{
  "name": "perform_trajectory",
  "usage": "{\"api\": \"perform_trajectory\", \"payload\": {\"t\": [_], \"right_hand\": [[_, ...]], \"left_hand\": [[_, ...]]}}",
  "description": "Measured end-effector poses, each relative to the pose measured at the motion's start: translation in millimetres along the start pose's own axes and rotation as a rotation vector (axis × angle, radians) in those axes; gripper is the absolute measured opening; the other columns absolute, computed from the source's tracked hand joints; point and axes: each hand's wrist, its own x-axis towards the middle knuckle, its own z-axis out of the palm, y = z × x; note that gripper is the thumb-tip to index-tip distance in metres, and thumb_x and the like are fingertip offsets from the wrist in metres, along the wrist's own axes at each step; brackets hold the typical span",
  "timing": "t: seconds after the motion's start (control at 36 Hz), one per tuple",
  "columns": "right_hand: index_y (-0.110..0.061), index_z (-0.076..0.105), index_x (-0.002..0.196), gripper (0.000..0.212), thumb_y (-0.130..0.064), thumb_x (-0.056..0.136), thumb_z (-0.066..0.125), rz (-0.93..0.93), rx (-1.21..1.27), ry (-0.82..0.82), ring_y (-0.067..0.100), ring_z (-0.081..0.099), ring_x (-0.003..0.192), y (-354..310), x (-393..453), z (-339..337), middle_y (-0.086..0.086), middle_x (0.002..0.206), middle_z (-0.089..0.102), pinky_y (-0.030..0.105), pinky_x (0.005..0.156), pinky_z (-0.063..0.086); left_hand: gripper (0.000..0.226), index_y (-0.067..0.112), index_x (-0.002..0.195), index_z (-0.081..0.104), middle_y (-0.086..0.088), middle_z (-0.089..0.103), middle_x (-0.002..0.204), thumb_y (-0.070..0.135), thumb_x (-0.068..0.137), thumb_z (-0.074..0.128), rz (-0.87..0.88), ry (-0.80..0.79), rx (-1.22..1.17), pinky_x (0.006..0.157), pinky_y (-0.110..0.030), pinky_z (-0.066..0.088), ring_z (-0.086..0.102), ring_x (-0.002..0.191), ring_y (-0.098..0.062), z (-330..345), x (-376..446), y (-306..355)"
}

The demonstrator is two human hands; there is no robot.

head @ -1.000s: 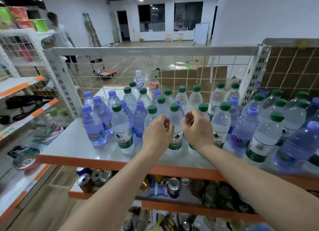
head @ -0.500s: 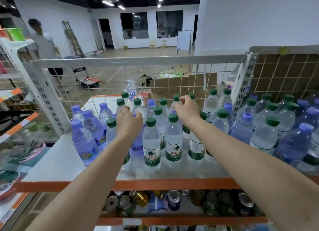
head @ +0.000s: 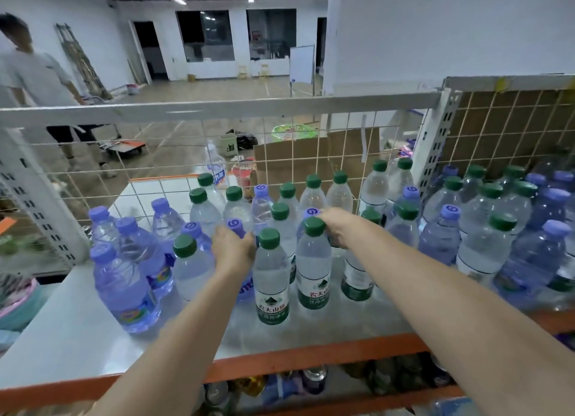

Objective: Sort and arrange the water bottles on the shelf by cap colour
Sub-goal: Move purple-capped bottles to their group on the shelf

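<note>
Many clear water bottles with green or purple caps stand mixed on the white shelf (head: 62, 338). Several purple-capped bottles (head: 124, 291) are grouped at the left. Two green-capped bottles (head: 270, 278) stand in the front row between my arms. My left hand (head: 233, 247) grips the neck of a purple-capped bottle (head: 235, 224) in the middle rows. My right hand (head: 339, 229) curls round the neck of another purple-capped bottle (head: 311, 212), just behind a green cap (head: 314, 225). The bodies of both held bottles are mostly hidden.
A wire mesh panel (head: 311, 141) with a white top rail closes the shelf's back. The right bay holds more mixed bottles (head: 485, 238). Cans (head: 314, 378) lie on the lower shelf. A person (head: 34, 73) stands at the far left, behind the rack.
Both hands have gone from the front row deeper among the bottles. The left hand now closes on a purple-capped bottle's neck, and the right hand sits on another purple-capped bottle.
</note>
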Motion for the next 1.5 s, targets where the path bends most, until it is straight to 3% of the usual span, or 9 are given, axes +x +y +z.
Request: {"api": "perform_trajectory", "payload": {"t": [0.19,0.31,0.44,0.61,0.75,0.89,1.11,1.25,1.5], "right_hand": [[-0.006,0.06,0.125,0.029,-0.012,0.096,0.055,-0.054,-0.019,-0.072,0.022,0.054,0.085,-14,-38,-3,0.018,0.123,0.063,0.03,0.076,0.045],[-0.006,0.057,0.125,0.029,-0.011,0.097,0.054,-0.052,0.013,-0.1,0.019,0.053,0.07,-14,-39,-4,0.018,0.108,0.063,0.029,0.056,0.045],[0.0,0.059,0.119,0.028,-0.011,0.094,0.055,-0.083,-0.041,-0.058,0.026,0.055,0.088,-14,-39,-4,0.022,0.112,0.064,0.033,0.073,0.048],[-0.008,0.053,0.126,0.038,-0.022,0.093,0.064,-0.168,-0.149,-0.012,0.022,0.048,0.087,-25,-50,-15,0.007,0.112,0.053,0.03,0.074,0.039],[-0.009,0.055,0.12,0.037,-0.028,0.09,0.067,-0.301,-0.16,0.03,0.024,0.054,0.098,-39,-64,-23,0.008,0.113,0.059,0.033,0.083,0.043],[-0.014,0.054,0.114,0.034,-0.033,0.089,0.067,-0.467,-0.108,0.156,0.021,0.051,0.09,-50,-81,-30,0.002,0.1,0.053,0.031,0.076,0.042],[-0.011,0.057,0.109,0.03,-0.032,0.09,0.067,-0.753,0.077,0.314,0.015,0.055,0.089,-67,-111,-37,0.0,0.1,0.059,0.024,0.081,0.042],[-0.008,0.056,0.094,0.02,-0.025,0.091,0.067,-0.914,0.162,0.45,0.0,0.052,0.063,-76,-135,-46,0.001,0.084,0.059,0.004,0.056,0.039],[-0.023,0.051,0.081,0.02,-0.031,0.089,0.068,-1.02,0.221,0.687,0.01,0.055,0.067,-76,-162,-61,-0.008,0.074,0.06,0.027,0.067,0.046]], "left_hand": [[0.026,0.01,0.11,0.049,-0.017,0.06,0.115,0.027,0.092,0.054,0.04,0.028,-0.036,0.089,-0.042,0.043,0.054,0.107,-0.035,6,6,-4],[0.016,0.018,0.102,0.046,-0.014,0.061,0.114,0.028,0.091,0.054,0.033,0.041,-0.083,0.093,-0.045,0.044,0.054,0.107,-0.035,4,4,-3],[0.015,0.02,0.099,0.044,-0.008,0.06,0.106,0.029,0.093,0.054,0.057,0.041,-0.123,0.089,-0.04,0.043,0.055,0.103,-0.031,0,-1,3],[0.01,0.014,0.097,0.048,0.002,0.052,0.083,0.023,0.095,0.051,0.193,0.064,-0.221,0.074,-0.032,0.036,0.051,0.086,-0.024,-12,-15,25],[0.011,0.013,0.093,0.048,-0.003,0.056,0.092,0.022,0.093,0.054,0.33,0.134,-0.317,0.076,-0.032,0.036,0.05,0.087,-0.023,-24,-27,40],[0.011,0.014,0.089,0.045,-0.004,0.052,0.092,0.016,0.091,0.056,0.45,0.247,-0.383,0.067,-0.027,0.03,0.045,0.087,-0.021,-38,-42,60],[0.021,0.009,0.101,0.051,-0.002,0.054,0.095,0.028,0.093,0.057,0.616,0.454,-0.278,0.084,-0.038,0.038,0.05,0.098,-0.026,-60,-62,94],[0.029,0.009,0.107,0.052,-0.005,0.061,0.105,0.034,0.093,0.054,0.681,0.567,-0.23,0.081,-0.037,0.038,0.051,0.1,-0.028,-72,-77,116],[0.038,0.009,0.113,0.051,-0.005,0.061,0.11,0.04,0.092,0.048,0.755,0.611,-0.249,0.072,-0.031,0.032,0.052,0.105,-0.027,-84,-108,140]]}}
